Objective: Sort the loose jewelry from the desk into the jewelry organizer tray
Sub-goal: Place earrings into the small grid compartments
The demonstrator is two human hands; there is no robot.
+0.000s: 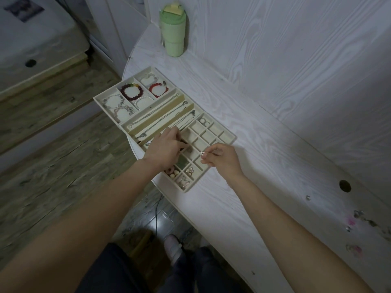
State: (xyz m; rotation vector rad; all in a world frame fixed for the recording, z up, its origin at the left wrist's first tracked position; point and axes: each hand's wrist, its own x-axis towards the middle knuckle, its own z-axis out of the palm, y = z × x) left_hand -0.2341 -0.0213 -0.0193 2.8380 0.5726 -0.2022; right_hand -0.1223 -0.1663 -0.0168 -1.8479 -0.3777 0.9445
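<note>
The white wood-grain desk (264, 144) took up most of the room from where I stood, with the cream jewelry organizer tray (229, 138) sitting right along its near-left edge, one corner pretty much hanging at the lip. A green tumbler (172, 32) stood at the far corner of the desk, well out of the way.

The tray's far section already had bead bracelets (131, 92) in it, the middle slots held thin chain necklaces (160, 115), and the grid of small squares at the near end was mostly bare apart from a few charms (190, 170) at the near corner and a pair of rings (204, 121) in a far square.

The left hand (167, 148) was down over the grid, fingers curled toward something dark in a square, though I couldn't tell if it actually had hold of it. The right hand (220, 158) hovered just over the grid's right edge, fingertips pinched together on a tiny silvery piece (202, 153), probably an earring.

Honestly, my worry was that tiny piece. It's so small that a loose pinch could've sent it bouncing off the desk edge onto the floor. A few more loose bits (357, 216) sat way off toward the desk's near-right end.
</note>
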